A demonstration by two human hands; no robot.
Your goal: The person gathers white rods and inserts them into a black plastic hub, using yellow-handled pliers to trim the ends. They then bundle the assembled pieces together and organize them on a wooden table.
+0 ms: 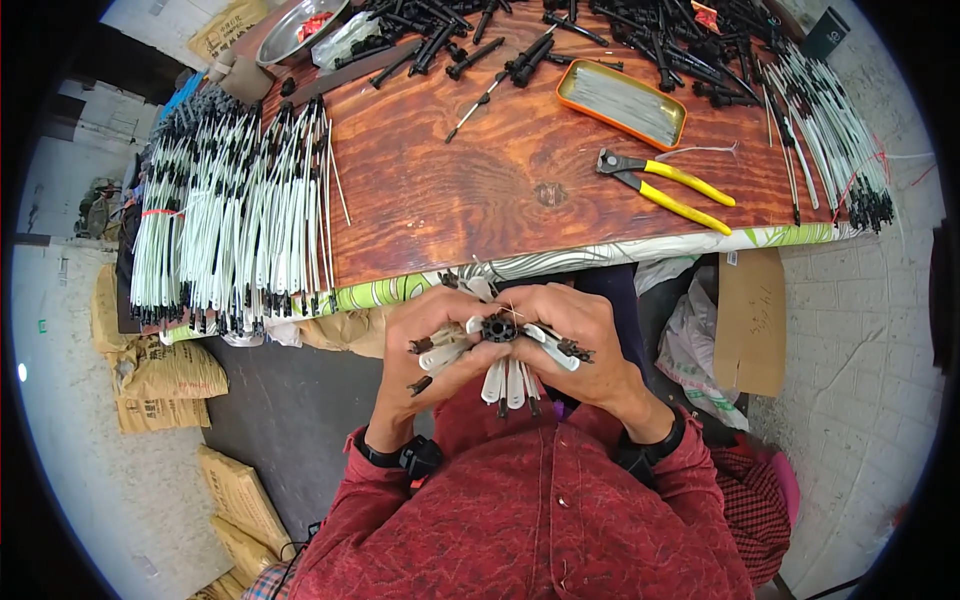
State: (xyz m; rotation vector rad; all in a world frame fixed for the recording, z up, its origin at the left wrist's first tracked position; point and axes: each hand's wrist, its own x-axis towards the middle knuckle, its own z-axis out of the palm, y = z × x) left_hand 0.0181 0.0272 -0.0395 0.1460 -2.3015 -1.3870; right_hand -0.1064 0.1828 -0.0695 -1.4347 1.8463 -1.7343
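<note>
Black hub [498,328] held at my chest, just off the near edge of the tabletop [430,205], white strips [514,382] fanned around it. My left hand [425,335] and right hand [582,345] both grasp it, one per side. Beyond: yellow-handled pliers [690,181], tin [617,126], black parts [670,45]; strip bundles [235,220] left and right.

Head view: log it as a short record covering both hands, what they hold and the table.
Left hand: curled around the left side of the held piece
Right hand: curled around its right side
Held piece: round black hub with flat white ribs splayed around it
Table: reddish-brown wood
Tool: yellow-handled metal pincers, lying on the right half
Container: orange-rimmed oblong tray of thin pale strands
Far edge: heaped black tubular parts
</note>
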